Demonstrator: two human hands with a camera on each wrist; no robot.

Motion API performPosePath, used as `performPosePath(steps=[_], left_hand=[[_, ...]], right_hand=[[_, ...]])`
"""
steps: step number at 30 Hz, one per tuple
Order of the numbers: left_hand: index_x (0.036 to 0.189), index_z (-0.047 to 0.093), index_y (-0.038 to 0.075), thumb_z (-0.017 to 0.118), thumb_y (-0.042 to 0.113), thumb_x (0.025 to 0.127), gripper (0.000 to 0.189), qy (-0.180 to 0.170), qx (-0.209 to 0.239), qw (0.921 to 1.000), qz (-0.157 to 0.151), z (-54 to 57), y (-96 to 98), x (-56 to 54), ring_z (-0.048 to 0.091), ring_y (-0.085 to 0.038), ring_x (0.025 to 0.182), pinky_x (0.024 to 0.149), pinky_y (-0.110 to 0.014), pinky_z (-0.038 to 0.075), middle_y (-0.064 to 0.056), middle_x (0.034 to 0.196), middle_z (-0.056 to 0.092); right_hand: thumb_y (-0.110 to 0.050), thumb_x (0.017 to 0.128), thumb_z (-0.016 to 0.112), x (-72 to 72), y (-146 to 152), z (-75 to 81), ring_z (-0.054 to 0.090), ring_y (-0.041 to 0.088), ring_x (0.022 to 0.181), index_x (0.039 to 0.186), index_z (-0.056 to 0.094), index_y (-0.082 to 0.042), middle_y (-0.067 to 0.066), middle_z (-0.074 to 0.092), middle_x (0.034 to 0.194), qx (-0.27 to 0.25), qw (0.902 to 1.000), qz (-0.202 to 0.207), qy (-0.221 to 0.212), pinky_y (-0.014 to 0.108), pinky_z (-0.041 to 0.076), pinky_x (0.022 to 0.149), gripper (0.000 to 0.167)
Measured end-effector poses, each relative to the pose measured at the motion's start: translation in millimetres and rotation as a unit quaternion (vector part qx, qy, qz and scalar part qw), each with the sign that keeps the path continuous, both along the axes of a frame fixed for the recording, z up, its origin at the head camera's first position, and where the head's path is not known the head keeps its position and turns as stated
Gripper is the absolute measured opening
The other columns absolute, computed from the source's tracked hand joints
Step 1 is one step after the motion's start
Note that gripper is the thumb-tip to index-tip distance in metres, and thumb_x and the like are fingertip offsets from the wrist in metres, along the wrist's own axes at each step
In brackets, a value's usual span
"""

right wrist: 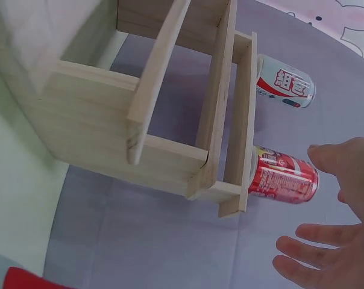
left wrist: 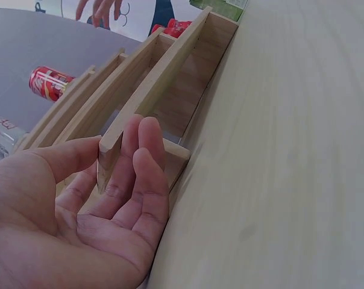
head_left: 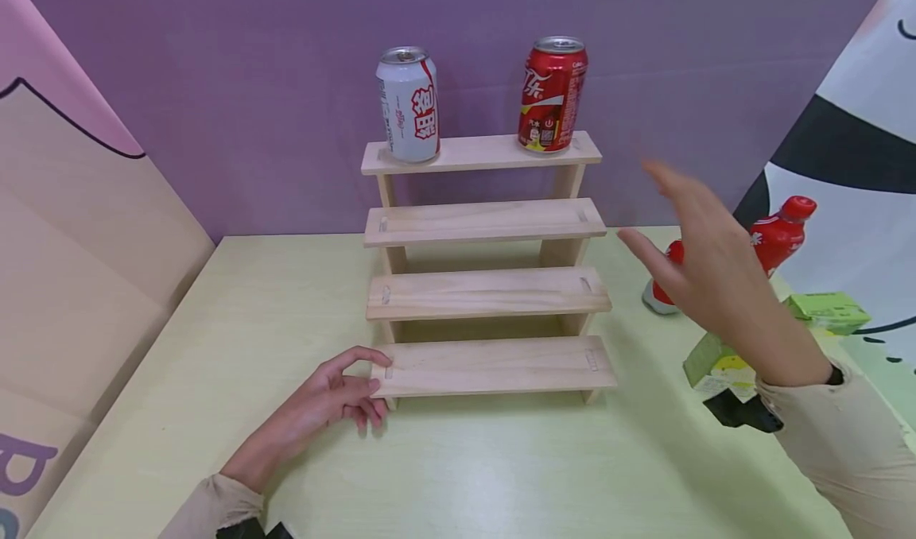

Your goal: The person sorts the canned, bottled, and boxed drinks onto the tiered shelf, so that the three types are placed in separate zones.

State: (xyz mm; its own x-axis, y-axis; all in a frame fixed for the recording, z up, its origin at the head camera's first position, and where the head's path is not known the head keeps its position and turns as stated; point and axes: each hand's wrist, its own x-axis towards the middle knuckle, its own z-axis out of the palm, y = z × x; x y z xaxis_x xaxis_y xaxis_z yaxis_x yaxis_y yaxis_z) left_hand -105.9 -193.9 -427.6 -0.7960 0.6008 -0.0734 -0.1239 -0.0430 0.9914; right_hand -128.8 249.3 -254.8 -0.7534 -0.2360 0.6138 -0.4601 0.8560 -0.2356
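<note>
A four-tier wooden step shelf (head_left: 490, 294) stands on the table against the purple backdrop. My left hand (head_left: 336, 396) grips the left end of its lowest board (head_left: 494, 366), thumb and fingers on either side of the wood in the left wrist view. On the top board a white can (head_left: 409, 110) stands upright at the left and a red can (head_left: 551, 98) at the right. To the right of the shelf, my right hand (head_left: 719, 277) is raised in the air, fingers spread and holding nothing. In the right wrist view, its fingers are near the red can (right wrist: 284, 176).
Behind my right hand are a red bottle (head_left: 780, 233) and another red bottle (head_left: 661, 291), both partly hidden. Green cartons lie by my right forearm, one nearer carton (head_left: 716, 368) and one farther carton (head_left: 830, 312). Printed panels flank the pale table (head_left: 487, 475) left and right.
</note>
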Motion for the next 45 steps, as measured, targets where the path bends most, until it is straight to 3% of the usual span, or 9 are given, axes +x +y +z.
performPosePath(steps=[8,15,20,30,40,45], left_hand=[[0.137,0.046,0.007,0.057,0.014,0.102,0.037,-0.005,-0.006,1.0000,0.005,0.1,0.9,-0.1,0.069,-0.027,0.078,0.067,-0.031,0.055,-0.023,0.092,0.070],[0.136,0.046,0.006,0.056,0.013,0.103,0.036,-0.004,-0.002,1.0000,0.003,0.4,-0.1,-0.6,0.069,-0.026,0.078,0.066,-0.030,0.055,-0.022,0.091,0.070],[0.136,0.046,0.006,0.056,0.014,0.103,0.036,-0.002,-0.003,1.0000,0.004,0.1,-0.4,-0.4,0.069,-0.026,0.077,0.066,-0.030,0.055,-0.023,0.091,0.070],[0.137,0.046,0.006,0.056,0.014,0.103,0.036,-0.007,0.004,1.0000,0.002,-0.6,-0.1,-1.2,0.069,-0.026,0.077,0.066,-0.031,0.055,-0.022,0.092,0.071],[0.136,0.046,0.007,0.055,0.014,0.103,0.035,0.000,0.003,1.0000,0.002,-0.5,-0.4,-1.3,0.069,-0.026,0.077,0.066,-0.031,0.055,-0.020,0.091,0.071],[0.136,0.046,0.007,0.056,0.014,0.103,0.035,-0.002,0.001,1.0000,0.006,-0.7,-0.6,-1.1,0.069,-0.026,0.077,0.066,-0.031,0.055,-0.020,0.090,0.071]], right_hand=[[-0.008,0.076,0.085,19.6,18,-15.4,0.045,0.039,0.134,0.154,0.036,-0.016,0.014,0.044,0.152,0.005,0.9999,-0.011,0.008,0.067,0.046,0.090,0.092],[-0.003,0.075,0.083,32.9,29,-32.1,0.048,0.042,0.128,0.151,0.041,-0.010,0.020,0.050,0.144,0.007,0.9997,-0.007,0.020,0.064,0.043,0.097,0.087],[-0.003,0.074,0.083,40.6,33,-43.0,0.049,0.046,0.122,0.147,0.044,-0.006,0.024,0.050,0.140,0.013,0.9994,-0.029,0.011,0.070,0.044,0.090,0.082],[-0.009,0.081,0.079,63.6,39,-59.3,0.045,0.047,0.124,0.141,0.050,0.000,0.027,0.049,0.139,0.019,0.9966,-0.079,0.009,0.072,0.043,0.089,0.067],[-0.009,0.086,0.075,68.2,56,-77.9,0.042,0.050,0.125,0.139,0.049,0.003,0.029,0.047,0.138,-0.008,0.9930,-0.115,-0.028,0.069,0.033,0.104,0.061],[-0.012,0.088,0.073,70.8,67,-86.1,0.041,0.050,0.122,0.134,0.052,0.004,0.029,0.048,0.135,-0.012,0.9893,-0.134,-0.057,0.071,0.033,0.101,0.053]])
